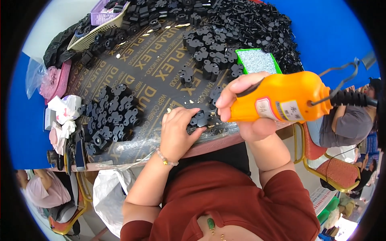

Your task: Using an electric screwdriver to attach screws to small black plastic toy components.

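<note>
My right hand (251, 106) is wrapped round an orange electric screwdriver (287, 96), whose black cord runs off to the right. The tool lies nearly level above the table's near edge, its tip pointing left. My left hand (179, 130) grips a small black plastic part (199, 119) between thumb and fingers on the table. The tool's tip is close to this part; whether they touch I cannot tell. Beyond the hands stand several stacked black parts (211, 68) of the same look. A green tray (277, 66) full of small silvery screws sits just past the screwdriver.
A dark printed board (157, 92) covers the table. More black parts (110, 114) are grouped at left, with a big heap of black pieces (257, 28) at the far right. Tissues (66, 108), a pink basket (56, 82) and a beige basket (98, 34) line the left side. People sit nearby.
</note>
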`<state>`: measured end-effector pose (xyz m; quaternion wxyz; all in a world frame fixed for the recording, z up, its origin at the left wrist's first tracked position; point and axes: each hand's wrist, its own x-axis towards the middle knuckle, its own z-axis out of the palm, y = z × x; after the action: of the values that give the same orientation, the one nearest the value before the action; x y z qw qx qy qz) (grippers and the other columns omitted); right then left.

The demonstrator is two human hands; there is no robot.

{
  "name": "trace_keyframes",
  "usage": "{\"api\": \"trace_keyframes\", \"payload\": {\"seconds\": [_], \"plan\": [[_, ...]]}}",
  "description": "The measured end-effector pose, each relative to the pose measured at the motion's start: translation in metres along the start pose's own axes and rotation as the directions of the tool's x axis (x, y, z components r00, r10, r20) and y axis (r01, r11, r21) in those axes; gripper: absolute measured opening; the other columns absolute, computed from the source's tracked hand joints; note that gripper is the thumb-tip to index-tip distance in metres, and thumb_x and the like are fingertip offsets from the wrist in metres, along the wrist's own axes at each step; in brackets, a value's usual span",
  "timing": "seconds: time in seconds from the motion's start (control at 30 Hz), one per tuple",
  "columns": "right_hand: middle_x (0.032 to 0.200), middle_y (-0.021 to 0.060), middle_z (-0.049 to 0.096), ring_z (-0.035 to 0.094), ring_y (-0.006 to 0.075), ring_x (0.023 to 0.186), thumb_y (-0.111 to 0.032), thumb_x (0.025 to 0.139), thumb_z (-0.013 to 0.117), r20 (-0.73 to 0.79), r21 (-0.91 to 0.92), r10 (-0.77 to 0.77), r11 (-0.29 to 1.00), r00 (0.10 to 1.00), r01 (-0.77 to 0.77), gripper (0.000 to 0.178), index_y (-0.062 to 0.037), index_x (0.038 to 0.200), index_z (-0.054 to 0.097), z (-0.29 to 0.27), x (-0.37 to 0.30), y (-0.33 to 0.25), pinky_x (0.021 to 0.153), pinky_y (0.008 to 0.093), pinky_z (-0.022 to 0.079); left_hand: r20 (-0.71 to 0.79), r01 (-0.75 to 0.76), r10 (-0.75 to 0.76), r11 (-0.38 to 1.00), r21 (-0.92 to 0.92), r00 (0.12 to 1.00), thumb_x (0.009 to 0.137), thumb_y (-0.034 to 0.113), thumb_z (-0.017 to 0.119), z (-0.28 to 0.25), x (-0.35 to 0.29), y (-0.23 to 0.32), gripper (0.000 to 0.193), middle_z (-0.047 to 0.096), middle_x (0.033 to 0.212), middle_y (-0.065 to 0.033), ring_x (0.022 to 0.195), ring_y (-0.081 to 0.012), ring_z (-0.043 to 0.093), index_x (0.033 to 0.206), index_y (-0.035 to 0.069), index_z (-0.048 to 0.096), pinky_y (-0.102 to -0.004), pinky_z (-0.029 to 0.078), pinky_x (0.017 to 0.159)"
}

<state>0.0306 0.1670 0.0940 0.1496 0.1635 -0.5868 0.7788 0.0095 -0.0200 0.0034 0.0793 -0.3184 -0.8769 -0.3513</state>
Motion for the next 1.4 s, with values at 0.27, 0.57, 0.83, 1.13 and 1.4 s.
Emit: {"api": "trace_keyframes", "payload": {"seconds": [0.27, 0.57, 0.83, 1.13, 1.4], "plan": [[0.08, 0.0156, 0.065, 0.061, 0.0167, 0.058, -0.072, 0.07, 0.067, -0.029, 0.018, 0.039, 0.999, 0.999, -0.038, 0.079, -0.0014, 0.102, 0.054, 0.003, 0.003, 0.009, 0.054, 0.0256, 0.053, -0.024, 0.0, -0.001, 1.0, -0.006, 1.0, 0.066, 0.018, 0.082, 0.0, 0.002, 0.003, 0.048, 0.065, 0.097, -0.0066, 0.098, -0.0252, 0.059, 0.11, 0.009, 0.066, -0.0376, 0.041, 0.082], [0.08, 0.0158, 0.065, 0.06, 0.0157, 0.055, -0.07, 0.071, 0.071, -0.05, -0.037, 0.006, 0.999, 0.999, -0.008, 0.077, -0.0008, 0.101, 0.054, 0.012, 0.007, 0.02, 0.051, 0.0241, 0.051, -0.019, 0.007, -0.008, 1.0, -0.025, 1.0, 0.066, 0.018, 0.082, 0.001, 0.002, 0.001, 0.047, 0.065, 0.097, -0.0075, 0.099, -0.0271, 0.059, 0.109, 0.008, 0.065, -0.0386, 0.041, 0.081], [0.082, 0.0164, 0.064, 0.058, 0.015, 0.056, -0.036, 0.088, 0.067, 0.033, 0.08, -0.029, 0.996, 0.999, 0.027, 0.04, -0.0004, 0.099, 0.053, 0.001, 0.006, 0.04, 0.053, 0.0251, 0.049, 0.02, 0.015, -0.015, 1.0, -0.016, 1.0, 0.067, 0.019, 0.081, 0.0, 0.001, 0.002, 0.046, 0.065, 0.097, -0.0086, 0.099, -0.0286, 0.059, 0.109, 0.007, 0.065, -0.0397, 0.041, 0.082], [0.079, 0.0178, 0.066, 0.062, 0.0175, 0.055, -0.046, 0.09, 0.062, -0.002, 0.089, -0.018, 0.996, 1.0, 0.018, 0.049, 0.0015, 0.098, 0.056, -0.006, -0.003, 0.015, 0.05, 0.0274, 0.052, -0.001, -0.02, 0.02, 1.0, -0.022, 1.0, 0.067, 0.02, 0.082, 0.0, 0.001, 0.003, 0.047, 0.066, 0.099, -0.0087, 0.101, -0.0278, 0.059, 0.109, 0.007, 0.065, -0.0397, 0.041, 0.083], [0.077, 0.016, 0.064, 0.059, 0.0157, 0.052, -0.061, 0.082, 0.066, -0.283, -0.432, -0.313, 0.886, 0.907, 0.171, 0.067, 0.0015, 0.103, 0.054, -0.093, -0.009, -0.027, 0.047, 0.0255, 0.048, 0.004, -0.004, 0.004, 1.0, -0.018, 1.0, 0.066, 0.018, 0.082, 0.003, 0.003, 0.004, 0.051, 0.065, 0.106, -0.0105, 0.109, -0.0309, 0.057, 0.113, 0.007, 0.064, -0.0416, 0.04, 0.093]]}}
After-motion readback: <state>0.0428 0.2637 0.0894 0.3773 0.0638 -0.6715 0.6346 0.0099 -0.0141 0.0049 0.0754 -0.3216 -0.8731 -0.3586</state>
